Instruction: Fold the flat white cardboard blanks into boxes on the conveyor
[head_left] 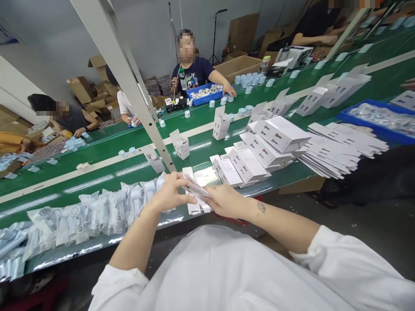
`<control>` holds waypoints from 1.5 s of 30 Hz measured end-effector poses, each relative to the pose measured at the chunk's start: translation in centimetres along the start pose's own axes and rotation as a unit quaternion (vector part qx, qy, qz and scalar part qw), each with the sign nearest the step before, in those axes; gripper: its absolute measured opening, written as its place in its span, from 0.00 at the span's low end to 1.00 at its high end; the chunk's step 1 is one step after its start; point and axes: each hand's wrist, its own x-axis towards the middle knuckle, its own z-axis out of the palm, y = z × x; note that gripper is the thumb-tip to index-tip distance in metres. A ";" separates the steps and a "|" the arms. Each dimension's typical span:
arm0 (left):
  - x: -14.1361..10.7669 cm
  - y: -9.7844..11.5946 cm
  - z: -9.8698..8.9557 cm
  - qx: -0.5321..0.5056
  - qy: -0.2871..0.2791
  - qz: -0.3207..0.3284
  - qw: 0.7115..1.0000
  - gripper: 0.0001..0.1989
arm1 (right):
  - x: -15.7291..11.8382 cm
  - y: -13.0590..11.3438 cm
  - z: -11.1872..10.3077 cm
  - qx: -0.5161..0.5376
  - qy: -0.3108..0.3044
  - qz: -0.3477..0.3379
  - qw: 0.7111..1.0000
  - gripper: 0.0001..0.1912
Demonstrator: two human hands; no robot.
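Both my hands meet over the edge of a green conveyor bench. My left hand and my right hand pinch a flat white cardboard carton, and my fingers hide part of it. More white printed cartons lie in an overlapping pile just right of my right hand. To my left, a row of clear plastic bags with white parts inside lies along the bench, close to my left wrist.
Flat-folded white cartons and a blue tray of bagged parts sit to the right. Open white boxes stand on the belt. Co-workers sit across it, one beside a blue tray. A grey steel post rises in front of me.
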 end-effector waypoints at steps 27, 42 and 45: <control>-7.1 -4.5 1.7 -0.311 0.162 0.092 0.932 0.32 | 1.9 1.3 -0.8 0.126 -0.001 -0.283 0.951 0.61; -0.9 1.5 8.1 -0.500 0.320 -0.137 0.793 0.17 | 2.1 2.2 0.9 0.012 0.214 -0.306 0.928 0.36; -0.9 1.1 8.2 -0.428 0.272 -0.126 0.853 0.17 | 2.6 3.2 1.8 0.047 0.213 -0.271 0.938 0.31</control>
